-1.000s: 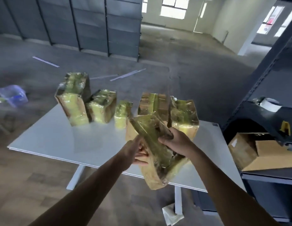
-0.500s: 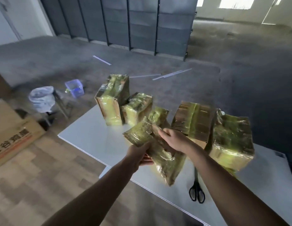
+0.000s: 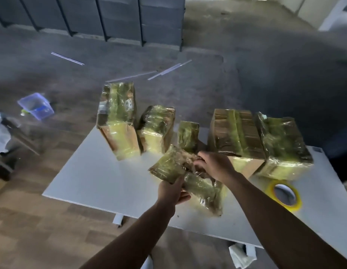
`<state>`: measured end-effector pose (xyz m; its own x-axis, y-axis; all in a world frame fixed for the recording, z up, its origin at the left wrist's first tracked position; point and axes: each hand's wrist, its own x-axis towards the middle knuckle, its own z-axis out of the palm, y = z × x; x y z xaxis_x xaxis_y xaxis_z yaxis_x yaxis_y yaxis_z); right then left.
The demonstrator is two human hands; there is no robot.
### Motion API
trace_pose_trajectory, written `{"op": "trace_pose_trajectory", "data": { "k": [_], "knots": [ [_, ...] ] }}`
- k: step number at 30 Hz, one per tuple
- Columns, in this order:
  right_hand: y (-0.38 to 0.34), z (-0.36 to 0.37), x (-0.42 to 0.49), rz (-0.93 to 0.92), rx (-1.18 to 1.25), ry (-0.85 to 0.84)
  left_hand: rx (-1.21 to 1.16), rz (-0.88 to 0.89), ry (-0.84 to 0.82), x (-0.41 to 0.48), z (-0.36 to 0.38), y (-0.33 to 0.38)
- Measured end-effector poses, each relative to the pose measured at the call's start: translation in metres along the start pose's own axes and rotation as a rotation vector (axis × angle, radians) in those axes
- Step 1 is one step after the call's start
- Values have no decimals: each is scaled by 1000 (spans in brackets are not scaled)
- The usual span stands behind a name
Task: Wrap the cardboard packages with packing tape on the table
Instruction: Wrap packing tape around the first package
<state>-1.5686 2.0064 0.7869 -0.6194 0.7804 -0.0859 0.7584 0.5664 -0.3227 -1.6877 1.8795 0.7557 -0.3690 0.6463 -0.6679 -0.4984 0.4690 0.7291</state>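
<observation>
Over the near middle of the white worktop (image 3: 103,181): one tape-wrapped cardboard package (image 3: 204,192), tilting; left hand (image 3: 172,191) gripping its near-left edge; right hand (image 3: 215,166) clutching its upper side; five more wrapped packages (image 3: 118,121) standing along the far edge; yellow tape roll (image 3: 285,195) lying at right.

The held package (image 3: 188,177) is olive yellow-green under glossy tape, same as the tall package (image 3: 118,121). The big box (image 3: 236,133) shows more brown cardboard in stripes. Table (image 3: 103,177) plain white, tape roll (image 3: 295,206) bright yellow, tub (image 3: 36,106) see-through blue. Floor (image 3: 42,230) is wood-brown planks up close, grey further out. The label (image 3: 128,105) looks white with dark print, I think.
</observation>
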Motion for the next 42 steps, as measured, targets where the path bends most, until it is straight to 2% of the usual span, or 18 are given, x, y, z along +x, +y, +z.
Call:
{"op": "trace_pose_trajectory", "data": {
  "k": [3, 6, 7, 8, 9, 11, 13, 14, 16, 18, 21, 26, 32, 38, 42],
  "knots": [
    [0, -6, -4, 62, 63, -5, 238, -66, -92, -7, -15, 10],
    [-2, -11, -3, 55, 75, 3, 560, -191, -302, -14, -37, 31],
    [-2, -13, -2, 73, 93, 21, 670, -163, -371, -16, -41, 37],
    [-2, -14, -1, 99, 122, 29, 785, -49, -412, -19, -42, 40],
    [-1, -14, -1, 122, 135, 19, 898, 152, -421, -21, -41, 41],
    [4, -10, -4, 154, 121, -31, 1108, 667, -338, -25, -35, 39],
    [12, -6, -13, 201, 114, -34, 1253, 1066, -298, -22, -32, 36],
    [16, -4, -17, 208, 139, -8, 1333, 1199, -304, -14, -31, 31],
    [23, 1, -23, 192, 214, 34, 1518, 1351, -289, 0, -29, 24],
    [27, 3, -24, 174, 248, 58, 1662, 1378, -270, 11, -21, 20],
    [32, 8, -25, 151, 271, 75, 1741, 1398, -237, 23, -14, 12],
    [36, 15, -23, 184, 260, 78, 1613, 1474, -55, 27, -18, -4],
    [35, 23, -19, 244, 171, 142, 1471, 1499, -14, 27, -26, -14],
    [34, 26, -20, 229, 154, 173, 1454, 1505, 17, 25, -29, -17],
    [29, 23, -25, 204, 175, 173, 1484, 1440, -22, 22, -29, -13]
  ]
}}
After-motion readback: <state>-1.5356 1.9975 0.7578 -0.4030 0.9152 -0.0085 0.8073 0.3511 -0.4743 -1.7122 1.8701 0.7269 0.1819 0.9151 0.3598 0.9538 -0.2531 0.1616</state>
